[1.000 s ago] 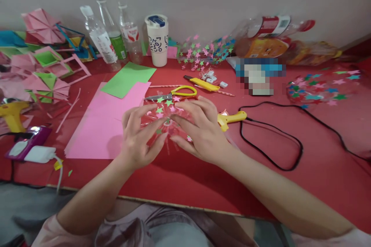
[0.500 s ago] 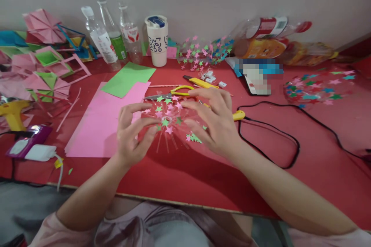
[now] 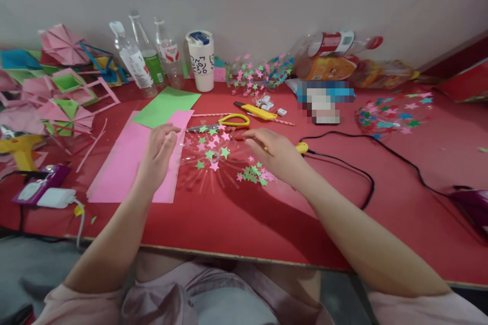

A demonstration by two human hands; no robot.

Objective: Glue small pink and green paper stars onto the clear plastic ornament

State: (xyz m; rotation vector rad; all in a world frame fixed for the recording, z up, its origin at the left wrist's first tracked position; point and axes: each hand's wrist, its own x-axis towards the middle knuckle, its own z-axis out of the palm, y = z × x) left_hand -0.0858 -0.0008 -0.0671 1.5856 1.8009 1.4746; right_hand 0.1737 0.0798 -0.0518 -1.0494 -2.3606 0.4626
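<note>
Standing along the far side of the bench [image 3: 213,226], three clear bottles [image 3: 133,63] neighbour one lidded white tumbler [image 3: 201,63], contents hidden. One transparent plastic burst [image 3: 215,151], its splayed strips [image 3: 202,182] dotted with pink and green stars [image 3: 224,152], lies between the left hand [image 3: 155,155] and right hand [image 3: 275,148], both with fingers loosely parted.

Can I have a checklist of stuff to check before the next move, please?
1. Starry plastic between both hands: ok, its clear strips spread out on the red table.
2. Left grip free: ok, open, nothing seen in it.
3. Right grip free: ok, open, nothing seen in it.
4. Loose stars close by: ok, piled near the right grip.
5. Scissors well away from the plastic: not ok, they lie right behind it.
6. Knife blade tucked in: cannot tell, too small to see.
</note>
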